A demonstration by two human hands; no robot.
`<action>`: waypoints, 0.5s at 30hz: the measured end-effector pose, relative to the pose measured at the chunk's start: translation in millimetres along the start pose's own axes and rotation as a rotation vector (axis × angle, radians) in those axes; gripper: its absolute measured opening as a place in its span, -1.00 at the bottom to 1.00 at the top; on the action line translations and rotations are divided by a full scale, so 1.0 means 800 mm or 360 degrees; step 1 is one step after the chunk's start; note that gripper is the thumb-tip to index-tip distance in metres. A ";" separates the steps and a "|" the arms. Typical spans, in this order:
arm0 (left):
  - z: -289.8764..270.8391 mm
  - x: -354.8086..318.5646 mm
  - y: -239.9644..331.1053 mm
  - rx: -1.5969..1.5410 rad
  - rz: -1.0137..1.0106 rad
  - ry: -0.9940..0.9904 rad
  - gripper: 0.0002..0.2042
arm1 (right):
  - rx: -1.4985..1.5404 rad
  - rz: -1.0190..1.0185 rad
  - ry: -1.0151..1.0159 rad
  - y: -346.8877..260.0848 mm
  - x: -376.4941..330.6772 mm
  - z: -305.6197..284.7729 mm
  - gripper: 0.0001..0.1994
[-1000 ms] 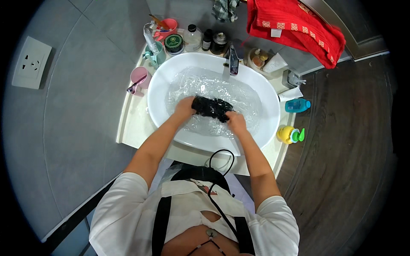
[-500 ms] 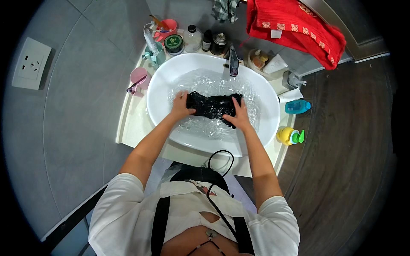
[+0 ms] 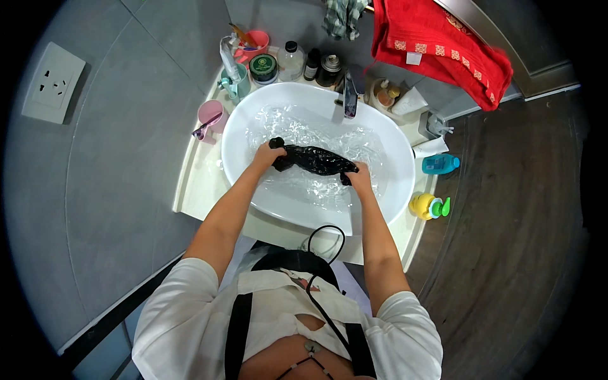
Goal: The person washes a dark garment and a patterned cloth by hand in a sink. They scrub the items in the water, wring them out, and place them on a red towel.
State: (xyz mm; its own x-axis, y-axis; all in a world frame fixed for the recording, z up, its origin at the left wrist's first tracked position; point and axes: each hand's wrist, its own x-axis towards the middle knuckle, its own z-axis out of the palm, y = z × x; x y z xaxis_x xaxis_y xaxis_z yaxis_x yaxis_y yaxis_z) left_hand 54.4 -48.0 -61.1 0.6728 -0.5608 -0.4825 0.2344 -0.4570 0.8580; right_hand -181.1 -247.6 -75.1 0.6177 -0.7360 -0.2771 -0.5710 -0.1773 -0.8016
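A shiny black plastic bag (image 3: 315, 159) is stretched lengthwise between my two hands, over the white oval washbasin (image 3: 244, 130). My left hand (image 3: 267, 154) is closed round its left end, with a bunched bit sticking out past the fingers. At the right end my right hand (image 3: 358, 178) grips it, and a crumpled scrap hangs below the fist. Under the bag, crinkled clear plastic film (image 3: 288, 123) lines the basin. Whether anything is inside the black bag cannot be seen.
A dark tap (image 3: 349, 100) juts over the basin's back rim. Cups, including a pink cup (image 3: 212, 119), and several bottles and jars stand along the left and back counter. At right are a blue bottle (image 3: 439, 164) and a yellow pump bottle (image 3: 425, 206). A red towel (image 3: 437, 47) hangs behind.
My hands have gone from lying spread on the flattened black bag to gripping its two ends. The bag is now narrower, gathered into a long shape.
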 end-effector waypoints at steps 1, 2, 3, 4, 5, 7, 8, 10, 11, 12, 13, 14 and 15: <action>0.002 0.003 -0.009 -0.0346 -0.0124 -0.0029 -0.77 | 0.0445 0.0178 -0.0058 0.005 0.000 0.004 -0.68; 0.007 -0.031 0.033 -0.0614 -0.0261 -0.0061 -0.77 | 0.0733 0.0333 -0.0142 0.005 -0.002 0.004 -0.64; 0.015 -0.023 0.018 -0.0811 -0.0314 -0.0096 -0.76 | 0.0896 0.0484 -0.0070 0.004 -0.002 0.003 -0.60; 0.013 -0.014 -0.006 -0.1014 -0.0354 -0.0096 -0.74 | 0.1060 0.0618 -0.0032 -0.018 -0.003 0.007 -0.57; 0.016 -0.013 -0.014 -0.1214 -0.0407 -0.0120 -0.73 | 0.1222 0.0768 0.0030 -0.035 -0.007 0.007 -0.53; 0.032 -0.016 -0.018 -0.1321 -0.0509 -0.0149 -0.73 | 0.1482 0.0643 -0.0075 -0.087 -0.016 0.012 -0.48; 0.039 -0.018 -0.014 -0.1377 -0.0556 -0.0157 -0.73 | 0.1470 0.0591 -0.0187 -0.132 -0.027 0.007 -0.48; 0.055 -0.021 -0.004 -0.1638 -0.0523 -0.0416 -0.75 | 0.1587 0.0392 -0.0411 -0.169 -0.036 0.013 -0.47; 0.061 -0.025 0.007 -0.1768 -0.0505 -0.0544 -0.75 | 0.1708 0.0242 -0.0541 -0.184 -0.039 0.019 -0.47; 0.066 -0.031 0.019 -0.1848 -0.0454 -0.0588 -0.72 | 0.1787 0.0248 -0.0686 -0.195 -0.048 0.015 -0.46; 0.068 -0.047 0.046 -0.1927 -0.0401 -0.0634 -0.67 | 0.1818 0.0195 -0.0767 -0.203 -0.053 0.015 -0.48; 0.067 -0.056 0.061 -0.2008 -0.0340 -0.0669 -0.62 | 0.1796 0.0164 -0.0846 -0.215 -0.061 0.013 -0.49; 0.066 -0.055 0.064 -0.2003 -0.0329 -0.0662 -0.50 | 0.1773 0.0133 -0.0924 -0.225 -0.069 0.010 -0.50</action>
State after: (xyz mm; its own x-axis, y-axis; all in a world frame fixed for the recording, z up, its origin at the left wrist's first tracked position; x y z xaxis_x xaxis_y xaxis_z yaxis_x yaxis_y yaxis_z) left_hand -0.2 -83.4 -5.7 0.3374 -0.8287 -0.4465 0.9382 0.2569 0.2321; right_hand -108.1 -170.2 80.1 0.9096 -0.2730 -0.3134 -0.0289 0.7106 -0.7030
